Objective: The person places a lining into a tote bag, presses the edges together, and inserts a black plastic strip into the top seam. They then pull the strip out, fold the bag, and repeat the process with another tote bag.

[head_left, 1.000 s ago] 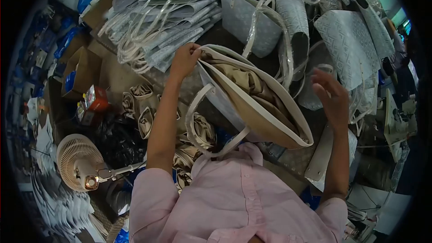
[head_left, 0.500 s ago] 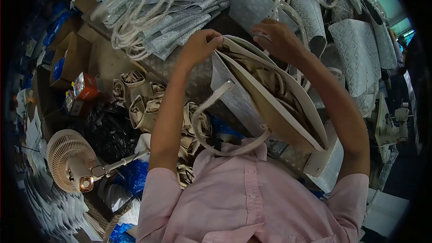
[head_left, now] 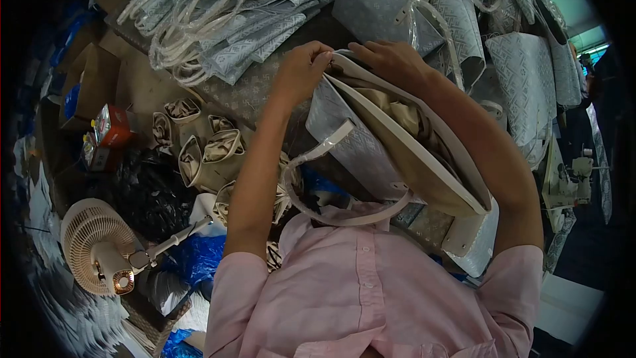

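Observation:
A silver-grey patterned handbag [head_left: 342, 152] with pale trim leans against my chest. Its mouth gapes, and bunched tan lining [head_left: 397, 113] shows inside. At the bag's far corner, my left hand [head_left: 303, 73] pinches the top edge between thumb and fingers. My right hand [head_left: 387, 61] is curled over the far rim close by, its fingertips partly hidden behind the edge. One pale handle [head_left: 318, 215] loops out in front of my shirt, with clear wrap on part of it.
Stacked silver-grey bag pieces [head_left: 258, 20] with wrapped handles lie at the far left. More handbags [head_left: 391, 6] stand beyond and to the right. Rolled tan linings [head_left: 218, 146], a black plastic bag [head_left: 156, 189] and a fan [head_left: 103, 245] sit at left. A sewing machine [head_left: 576, 179] is at right.
My right hand has come down from above the bag onto its far rim and moved left, closer to my left hand. My left hand keeps its pinch on the corner.

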Demonstrator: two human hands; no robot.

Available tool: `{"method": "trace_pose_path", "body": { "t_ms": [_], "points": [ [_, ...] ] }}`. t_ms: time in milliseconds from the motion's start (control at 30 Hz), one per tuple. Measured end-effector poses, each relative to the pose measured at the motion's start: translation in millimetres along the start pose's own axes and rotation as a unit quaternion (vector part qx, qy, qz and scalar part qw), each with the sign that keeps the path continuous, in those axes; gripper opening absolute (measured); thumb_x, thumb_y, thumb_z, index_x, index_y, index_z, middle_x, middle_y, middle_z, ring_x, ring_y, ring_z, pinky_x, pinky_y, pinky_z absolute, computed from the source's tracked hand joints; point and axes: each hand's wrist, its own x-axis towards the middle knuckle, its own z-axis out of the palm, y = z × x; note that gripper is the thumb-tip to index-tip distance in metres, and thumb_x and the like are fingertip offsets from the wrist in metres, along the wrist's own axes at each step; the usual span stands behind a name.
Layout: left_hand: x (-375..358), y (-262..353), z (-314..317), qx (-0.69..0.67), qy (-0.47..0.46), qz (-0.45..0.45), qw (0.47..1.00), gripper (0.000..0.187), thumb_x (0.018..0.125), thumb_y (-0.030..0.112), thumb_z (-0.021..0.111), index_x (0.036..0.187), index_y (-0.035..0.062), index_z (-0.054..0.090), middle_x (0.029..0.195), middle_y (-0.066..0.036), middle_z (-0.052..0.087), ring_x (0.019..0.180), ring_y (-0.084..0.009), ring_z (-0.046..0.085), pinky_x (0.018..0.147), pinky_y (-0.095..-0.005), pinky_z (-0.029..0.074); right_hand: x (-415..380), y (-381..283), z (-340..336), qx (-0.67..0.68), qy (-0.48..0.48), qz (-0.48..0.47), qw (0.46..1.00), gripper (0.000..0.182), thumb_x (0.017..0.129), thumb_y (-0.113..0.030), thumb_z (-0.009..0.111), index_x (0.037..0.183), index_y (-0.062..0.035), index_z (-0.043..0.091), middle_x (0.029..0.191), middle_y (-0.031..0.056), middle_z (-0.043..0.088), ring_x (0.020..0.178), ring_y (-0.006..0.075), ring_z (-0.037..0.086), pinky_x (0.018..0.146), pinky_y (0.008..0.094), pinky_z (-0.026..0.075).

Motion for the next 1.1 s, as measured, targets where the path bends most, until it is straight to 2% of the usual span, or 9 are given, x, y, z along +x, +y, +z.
{"method": "trace_pose_path", "body": {
  "t_ms": [333, 433, 500, 633, 733, 800, 833, 1000, 1100],
  "points": [
    [-1, 4, 12, 0.02, 0.006, 0.014, 1.0, 0.022, 0.088, 0.019, 0.053, 0.096, -0.0003, 0.062, 0.073, -0.003, 0.062, 0.063, -0.0078, 0.051, 0.057, -0.0239, 0.04, 4, 5, -40, 0.073, -0.276, 0.106, 0.953, 0.051, 0.083, -0.008, 0.051, 0.132, -0.0136, 0.04, 0.101, 0.0196, 0.062, 0.082, 0.0336, 0.062, 0.073, 0.0418, 0.048],
    [1, 4, 13, 0.032, 0.015, 0.027, 0.999, 0.022, 0.087, 0.019, 0.053, 0.096, -0.0003, 0.062, 0.073, -0.004, 0.062, 0.063, -0.0085, 0.051, 0.057, -0.0243, 0.04, -3, 15, -39, 0.193, -0.227, 0.144, 0.944, 0.044, 0.084, -0.009, 0.052, 0.128, -0.0127, 0.047, 0.106, 0.0186, 0.061, 0.092, 0.0332, 0.06, 0.082, 0.0412, 0.046],
    [1, 4, 13, 0.041, 0.015, 0.034, 0.998, 0.022, 0.087, 0.018, 0.053, 0.096, -0.0002, 0.062, 0.073, -0.004, 0.062, 0.063, -0.0087, 0.051, 0.057, -0.0246, 0.04, -4, 18, -10, 0.15, -0.048, 0.078, 0.984, 0.037, 0.084, -0.014, 0.055, 0.12, -0.0121, 0.055, 0.109, 0.0167, 0.06, 0.099, 0.0331, 0.058, 0.086, 0.0398, 0.045],
    [-3, 1, 8, 0.035, -0.011, 0.026, 0.999, 0.022, 0.088, 0.018, 0.053, 0.097, -0.0003, 0.062, 0.074, -0.003, 0.062, 0.065, -0.0083, 0.052, 0.06, -0.0241, 0.041, 4, 27, 1, 0.119, -0.097, 0.089, 0.984, 0.036, 0.084, -0.022, 0.059, 0.118, -0.0102, 0.056, 0.106, 0.0147, 0.062, 0.096, 0.0309, 0.059, 0.083, 0.0375, 0.046],
    [-1, -2, 4, 0.012, -0.029, 0.017, 0.999, 0.022, 0.088, 0.017, 0.053, 0.098, -0.0006, 0.062, 0.076, -0.002, 0.062, 0.067, -0.0077, 0.052, 0.062, -0.0231, 0.041, -8, 26, -20, 0.289, -0.14, 0.24, 0.916, 0.036, 0.084, -0.028, 0.059, 0.114, -0.007, 0.059, 0.1, 0.0147, 0.064, 0.094, 0.0273, 0.06, 0.081, 0.0343, 0.047],
    [-1, -1, 5, -0.02, -0.037, -0.028, 0.999, 0.022, 0.089, 0.016, 0.054, 0.101, -0.0003, 0.062, 0.077, -0.001, 0.061, 0.069, -0.0066, 0.052, 0.063, -0.0216, 0.041, -19, 22, -34, 0.315, 0.092, 0.263, 0.907, 0.037, 0.085, -0.031, 0.06, 0.109, -0.0037, 0.06, 0.098, 0.015, 0.063, 0.09, 0.0243, 0.061, 0.077, 0.0348, 0.047],
    [0, -2, 5, -0.017, -0.041, -0.035, 0.998, 0.022, 0.089, 0.016, 0.054, 0.101, -0.0003, 0.062, 0.077, -0.001, 0.061, 0.069, -0.0066, 0.052, 0.063, -0.0216, 0.041, -23, 9, -39, 0.322, 0.09, 0.266, 0.904, 0.037, 0.085, -0.031, 0.06, 0.109, -0.0037, 0.06, 0.098, 0.015, 0.063, 0.09, 0.0243, 0.061, 0.077, 0.0348, 0.047],
    [7, -1, 6, -0.041, -0.066, -0.073, 0.994, 0.025, 0.089, 0.016, 0.054, 0.107, 0.0014, 0.062, 0.079, 0.0, 0.062, 0.07, -0.0068, 0.053, 0.065, -0.0223, 0.043, -31, -34, -20, 0.085, 0.1, 0.09, 0.987, 0.029, 0.079, -0.029, 0.064, 0.086, -0.0015, 0.06, 0.097, 0.0125, 0.056, 0.09, 0.03, 0.055, 0.076, 0.0365, 0.046],
    [7, 9, 6, 0.019, -0.064, -0.032, 0.997, 0.025, 0.087, 0.018, 0.056, 0.106, 0.0014, 0.062, 0.08, -0.001, 0.063, 0.073, -0.0071, 0.055, 0.067, -0.0226, 0.044, -22, -34, -9, 0.08, 0.107, 0.148, 0.98, 0.022, 0.076, -0.021, 0.065, 0.081, -0.0025, 0.055, 0.101, 0.0125, 0.052, 0.097, 0.0301, 0.051, 0.08, 0.037, 0.044]
  ]
}}
